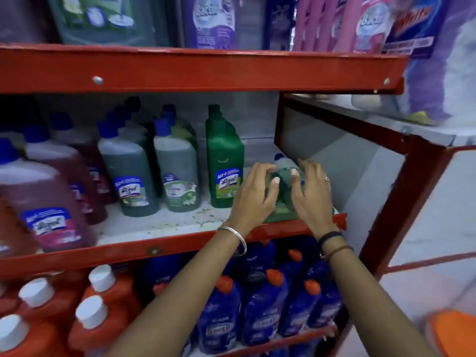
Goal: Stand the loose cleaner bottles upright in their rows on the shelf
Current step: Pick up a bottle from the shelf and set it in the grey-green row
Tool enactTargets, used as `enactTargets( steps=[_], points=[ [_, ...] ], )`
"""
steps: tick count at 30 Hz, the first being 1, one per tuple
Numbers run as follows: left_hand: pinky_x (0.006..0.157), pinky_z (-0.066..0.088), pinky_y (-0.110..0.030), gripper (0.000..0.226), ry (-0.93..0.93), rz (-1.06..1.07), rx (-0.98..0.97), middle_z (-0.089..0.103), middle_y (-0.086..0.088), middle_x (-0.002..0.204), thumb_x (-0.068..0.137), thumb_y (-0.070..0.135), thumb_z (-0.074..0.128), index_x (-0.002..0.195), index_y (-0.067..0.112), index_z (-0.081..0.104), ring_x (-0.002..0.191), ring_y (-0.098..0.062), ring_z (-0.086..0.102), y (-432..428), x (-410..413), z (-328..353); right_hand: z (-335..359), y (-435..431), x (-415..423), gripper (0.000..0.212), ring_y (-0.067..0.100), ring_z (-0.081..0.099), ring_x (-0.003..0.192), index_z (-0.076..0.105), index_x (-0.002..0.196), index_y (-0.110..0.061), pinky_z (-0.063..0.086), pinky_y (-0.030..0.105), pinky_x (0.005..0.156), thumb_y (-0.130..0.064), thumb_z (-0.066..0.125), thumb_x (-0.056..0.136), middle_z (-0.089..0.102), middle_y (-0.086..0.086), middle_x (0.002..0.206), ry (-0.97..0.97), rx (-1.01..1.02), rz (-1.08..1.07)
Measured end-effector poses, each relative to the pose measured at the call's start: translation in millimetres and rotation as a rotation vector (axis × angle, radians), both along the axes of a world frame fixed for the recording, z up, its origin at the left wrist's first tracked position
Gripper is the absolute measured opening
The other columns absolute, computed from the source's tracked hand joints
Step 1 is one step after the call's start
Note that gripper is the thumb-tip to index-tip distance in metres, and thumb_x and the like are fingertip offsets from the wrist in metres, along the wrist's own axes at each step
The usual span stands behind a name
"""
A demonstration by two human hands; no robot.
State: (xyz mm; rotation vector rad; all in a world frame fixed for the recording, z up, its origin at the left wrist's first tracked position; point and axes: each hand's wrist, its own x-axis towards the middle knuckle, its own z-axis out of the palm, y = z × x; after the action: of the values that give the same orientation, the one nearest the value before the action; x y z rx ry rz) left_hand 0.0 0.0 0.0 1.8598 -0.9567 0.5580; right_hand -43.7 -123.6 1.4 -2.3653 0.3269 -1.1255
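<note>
Both hands on the lying green bottle (284,176) btwn them: left hand (253,194) fingers half-curled, right hand (313,194) spread over it, grip unclear.

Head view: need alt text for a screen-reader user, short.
Both hands, the left hand and the right hand, close around a green bottle lying at the right end of a red shelf. To its left a green bottle with a green cap, grey-green bottles and a pink bottle stand upright.
</note>
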Motion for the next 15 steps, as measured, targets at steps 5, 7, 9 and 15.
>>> enactTargets(
  steps=[5,7,9,15],
  points=[
    [0.101,0.040,-0.047,0.049,0.305,0.089,0.140,0.053,-0.019,0.123,0.088,0.038,0.036,0.122,0.004,0.045,0.116,-0.033,0.048,-47.2,25.4,-13.9,-2.2,-40.5,14.9,0.046,0.042,0.049,0.112,0.051,0.119,0.005,0.038,0.043,0.095,-0.032,0.042,0.094,0.052,0.028,0.120,0.279,0.059,-0.138],
    [0.103,0.038,-0.051,0.058,0.422,0.145,0.258,0.049,-0.020,0.131,0.088,0.047,0.028,0.129,0.006,0.038,0.122,-0.037,0.043,-58.1,36.7,-20.9,-0.3,-47.1,21.6,0.050,0.042,0.050,0.113,0.051,0.119,0.005,0.040,0.042,0.095,-0.036,0.041,0.093,0.053,0.030,0.121,0.392,0.148,-0.115],
    [0.105,0.036,-0.052,0.060,0.545,0.147,0.319,0.047,-0.019,0.137,0.092,0.049,0.025,0.135,0.008,0.031,0.126,-0.038,0.042,-64.8,42.7,-25.3,4.9,-50.2,29.4,0.050,0.041,0.054,0.110,0.055,0.114,0.004,0.044,0.041,0.091,-0.038,0.040,0.093,0.058,0.029,0.119,0.485,0.235,-0.070],
    [0.107,0.037,-0.050,0.061,0.793,0.078,0.087,0.043,-0.017,0.142,0.090,0.048,0.028,0.142,0.018,0.022,0.127,-0.037,0.044,-76.6,40.7,-20.5,16.9,-51.7,48.3,0.048,0.034,0.062,0.099,0.059,0.110,-0.003,0.050,0.036,0.083,-0.042,0.048,0.085,0.065,0.017,0.110,0.610,0.453,-0.014]
  ],
)
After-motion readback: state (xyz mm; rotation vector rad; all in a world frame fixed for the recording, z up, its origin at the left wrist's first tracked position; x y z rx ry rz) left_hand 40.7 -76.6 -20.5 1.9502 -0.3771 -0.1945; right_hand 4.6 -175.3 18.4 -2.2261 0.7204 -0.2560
